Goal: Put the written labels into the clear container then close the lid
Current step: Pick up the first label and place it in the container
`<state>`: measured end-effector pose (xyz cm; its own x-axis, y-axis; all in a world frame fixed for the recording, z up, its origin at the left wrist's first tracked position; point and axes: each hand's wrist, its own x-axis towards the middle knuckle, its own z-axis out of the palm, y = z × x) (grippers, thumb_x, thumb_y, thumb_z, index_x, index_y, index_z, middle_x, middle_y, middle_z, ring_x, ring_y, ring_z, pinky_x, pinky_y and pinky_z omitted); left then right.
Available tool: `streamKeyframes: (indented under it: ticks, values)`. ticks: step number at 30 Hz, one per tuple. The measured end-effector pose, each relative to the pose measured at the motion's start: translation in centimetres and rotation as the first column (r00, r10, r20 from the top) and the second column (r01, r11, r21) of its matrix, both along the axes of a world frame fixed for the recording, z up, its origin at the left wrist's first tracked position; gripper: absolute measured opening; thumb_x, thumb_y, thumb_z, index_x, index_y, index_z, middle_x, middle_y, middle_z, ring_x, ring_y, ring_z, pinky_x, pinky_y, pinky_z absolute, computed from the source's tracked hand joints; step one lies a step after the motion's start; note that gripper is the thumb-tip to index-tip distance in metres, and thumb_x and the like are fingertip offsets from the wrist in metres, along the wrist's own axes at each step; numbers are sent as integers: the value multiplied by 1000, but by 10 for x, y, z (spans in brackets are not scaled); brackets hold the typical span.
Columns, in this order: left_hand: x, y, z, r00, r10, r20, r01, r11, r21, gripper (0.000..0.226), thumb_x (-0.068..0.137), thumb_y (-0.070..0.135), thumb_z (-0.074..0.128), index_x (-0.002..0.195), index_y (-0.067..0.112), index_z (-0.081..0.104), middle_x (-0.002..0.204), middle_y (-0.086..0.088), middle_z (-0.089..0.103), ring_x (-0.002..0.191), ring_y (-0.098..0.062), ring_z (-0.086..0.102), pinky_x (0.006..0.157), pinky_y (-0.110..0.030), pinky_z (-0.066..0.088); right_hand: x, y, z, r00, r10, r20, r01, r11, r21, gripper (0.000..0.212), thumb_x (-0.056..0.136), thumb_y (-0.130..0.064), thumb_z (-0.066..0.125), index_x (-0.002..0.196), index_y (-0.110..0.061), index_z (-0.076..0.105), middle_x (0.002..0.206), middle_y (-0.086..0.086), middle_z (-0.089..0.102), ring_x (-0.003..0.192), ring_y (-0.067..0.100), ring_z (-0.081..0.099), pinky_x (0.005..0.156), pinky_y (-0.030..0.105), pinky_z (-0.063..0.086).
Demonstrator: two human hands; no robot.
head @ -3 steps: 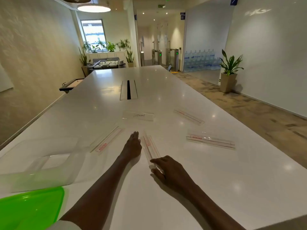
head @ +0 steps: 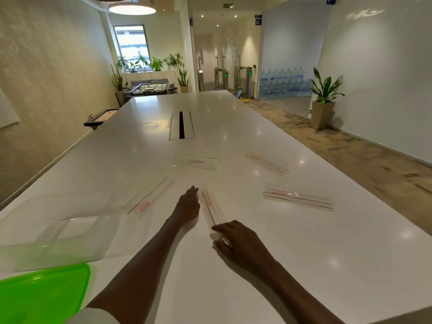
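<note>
A clear label holder (head: 211, 206) lies on the white table (head: 304, 253) just ahead of me. My right hand (head: 240, 242) grips its near end, fingers curled round it. My left hand (head: 188, 203) lies stretched out beside its far end, fingers straight, touching or nearly touching it. A written label reading ELEPHANT (head: 196, 162) stands farther back. More clear holders lie around: one at the left (head: 149, 198), one at the right (head: 298, 198), one at the far right (head: 267, 164). The clear container (head: 58, 228) sits open at the left, with its green lid (head: 42, 293) in the near left corner.
A cable slot (head: 181, 125) runs along the middle of the table farther back. The table's right edge drops to a carpeted floor with a potted plant (head: 323, 101). A wall runs along the left side.
</note>
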<state>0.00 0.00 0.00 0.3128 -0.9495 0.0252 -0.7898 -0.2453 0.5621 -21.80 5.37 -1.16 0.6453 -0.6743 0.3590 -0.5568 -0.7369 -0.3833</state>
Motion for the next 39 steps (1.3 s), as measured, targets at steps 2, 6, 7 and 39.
streamKeyframes:
  ticks: [2, 6, 7, 39]
  values:
    - [-2, 1, 3, 997, -4, -71, 1, 999, -43, 41, 99, 5, 30, 136, 1, 46, 138, -20, 52, 129, -36, 49, 108, -46, 39, 1, 0, -2, 1000, 8, 17, -8, 1000, 7, 40, 88, -42, 49, 126, -34, 57, 121, -14, 67, 108, 4, 58, 82, 21, 46]
    - [0, -4, 6, 988, 26, -149, -39, 995, -87, 32, 97, 3, 32, 111, 0, 60, 114, -18, 65, 106, -36, 59, 90, -40, 45, 2, -5, -4, 999, 20, 44, -21, 999, 24, 38, 88, -34, 55, 126, -33, 58, 122, -12, 67, 109, 5, 59, 86, 18, 44]
    - [-1, -5, 8, 989, 19, -149, -33, 995, -96, 28, 96, 2, 33, 102, 1, 60, 106, -17, 66, 98, -36, 60, 81, -37, 44, 2, -6, -3, 998, 26, 53, -28, 999, 36, 39, 87, -35, 55, 126, -33, 58, 123, -11, 66, 111, 6, 60, 87, 19, 45]
    - [45, 1, 45, 856, 344, -386, -309, 939, 150, 38, 79, 36, 74, 91, 2, 62, 87, -12, 59, 72, -22, 53, 66, -29, 40, 4, -114, 18, 884, -298, 360, -87, 651, 754, 44, 88, -33, 69, 126, -15, 57, 102, 17, 66, 90, 29, 65, 74, 36, 51]
